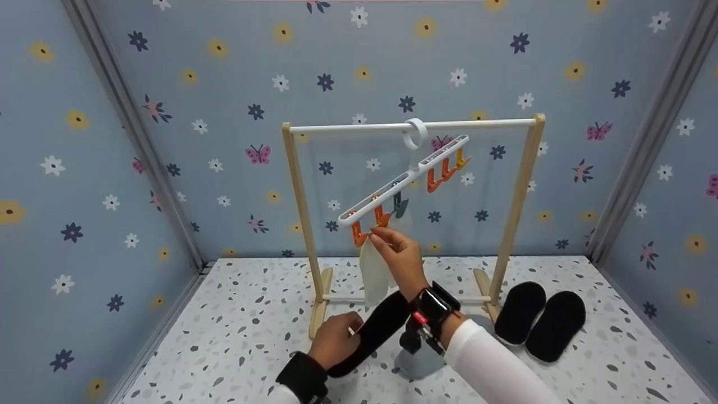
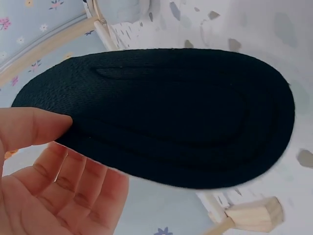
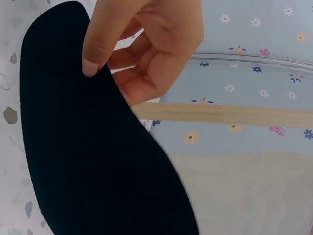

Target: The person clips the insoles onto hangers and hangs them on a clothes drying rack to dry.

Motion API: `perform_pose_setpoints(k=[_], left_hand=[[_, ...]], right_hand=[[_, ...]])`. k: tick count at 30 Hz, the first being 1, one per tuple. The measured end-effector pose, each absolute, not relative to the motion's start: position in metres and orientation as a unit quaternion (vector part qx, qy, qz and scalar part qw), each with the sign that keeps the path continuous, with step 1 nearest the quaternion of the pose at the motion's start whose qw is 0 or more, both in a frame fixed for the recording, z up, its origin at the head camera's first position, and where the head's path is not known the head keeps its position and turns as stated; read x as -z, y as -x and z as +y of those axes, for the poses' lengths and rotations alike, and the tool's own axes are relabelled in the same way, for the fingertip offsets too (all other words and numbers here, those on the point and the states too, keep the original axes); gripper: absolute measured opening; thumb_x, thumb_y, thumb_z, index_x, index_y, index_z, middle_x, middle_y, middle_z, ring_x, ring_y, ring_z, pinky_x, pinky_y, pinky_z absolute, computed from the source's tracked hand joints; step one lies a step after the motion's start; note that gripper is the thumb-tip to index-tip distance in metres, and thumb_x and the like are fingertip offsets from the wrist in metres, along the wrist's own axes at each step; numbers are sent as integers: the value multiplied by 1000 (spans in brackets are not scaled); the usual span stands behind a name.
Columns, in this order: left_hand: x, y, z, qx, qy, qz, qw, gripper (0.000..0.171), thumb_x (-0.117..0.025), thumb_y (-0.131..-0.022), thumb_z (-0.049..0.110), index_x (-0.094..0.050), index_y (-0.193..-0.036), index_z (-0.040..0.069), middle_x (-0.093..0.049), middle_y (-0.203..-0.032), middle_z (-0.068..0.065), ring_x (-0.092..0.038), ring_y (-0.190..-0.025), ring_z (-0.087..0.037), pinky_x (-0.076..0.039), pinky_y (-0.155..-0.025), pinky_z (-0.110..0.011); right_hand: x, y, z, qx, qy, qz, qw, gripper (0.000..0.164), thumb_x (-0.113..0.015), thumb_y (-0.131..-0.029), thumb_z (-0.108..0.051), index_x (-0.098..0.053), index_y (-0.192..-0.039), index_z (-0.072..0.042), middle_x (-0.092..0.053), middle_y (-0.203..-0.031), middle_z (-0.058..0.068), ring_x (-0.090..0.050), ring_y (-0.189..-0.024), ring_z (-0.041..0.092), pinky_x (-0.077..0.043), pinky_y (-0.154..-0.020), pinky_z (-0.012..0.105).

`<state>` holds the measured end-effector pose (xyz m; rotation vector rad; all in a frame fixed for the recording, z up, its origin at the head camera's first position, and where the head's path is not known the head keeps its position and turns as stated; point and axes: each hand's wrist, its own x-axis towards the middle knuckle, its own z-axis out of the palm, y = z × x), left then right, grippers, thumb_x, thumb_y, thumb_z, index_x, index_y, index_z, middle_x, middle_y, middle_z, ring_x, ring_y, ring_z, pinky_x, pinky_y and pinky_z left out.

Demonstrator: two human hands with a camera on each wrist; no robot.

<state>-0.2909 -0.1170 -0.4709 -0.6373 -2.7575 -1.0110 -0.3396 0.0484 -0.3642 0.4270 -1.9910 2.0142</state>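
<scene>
My left hand (image 1: 336, 339) holds a black insole (image 1: 378, 331) by its edge. In the left wrist view the thumb lies on top of the insole (image 2: 181, 117), the fingers beneath. My right hand (image 1: 401, 255) is raised to a white clip hanger (image 1: 387, 193), thumb and forefinger pinching at an orange clip (image 1: 358, 234) on its near-left end. A pale, flat, elongated piece (image 1: 373, 275) hangs just below those fingertips, partly behind the hand. The right wrist view shows the black insole (image 3: 93, 132) close up, with the hand gripping it.
The hanger hooks over the bar of a wooden rack (image 1: 519, 213). More clips, including a dark one (image 1: 399, 205) and a yellow one (image 1: 461, 160), line it. Two black insoles (image 1: 541, 322) lie at right on the speckled table (image 1: 235, 320). A grey rounded object (image 1: 418, 365) sits under the right forearm.
</scene>
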Motion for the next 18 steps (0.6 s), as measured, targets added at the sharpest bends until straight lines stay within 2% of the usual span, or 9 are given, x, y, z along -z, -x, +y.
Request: perform_pose_setpoints(k=[7, 18], left_hand=[[474, 288, -127, 359, 207, -908, 64, 8, -62, -78, 3, -63, -83, 10, -65, -78, 0, -54, -57, -6, -43, -53, -23], [475, 289, -135, 379, 207, -892, 133, 13, -60, -77, -2, -60, -79, 11, -62, -74, 1, -52, -60, -7, -43, -55, -22]], right_hand=[[361, 339, 45, -704, -166, -677, 136, 37, -66, -89, -27, -63, -120, -7, -64, -119, 6, -58, -109, 17, -47, -92, 32], [347, 338, 32, -696, -225, -676, 89, 42, -58, -94, -13, -51, -134, -2, -54, -133, 13, -55, -115, 23, -43, -98, 33]])
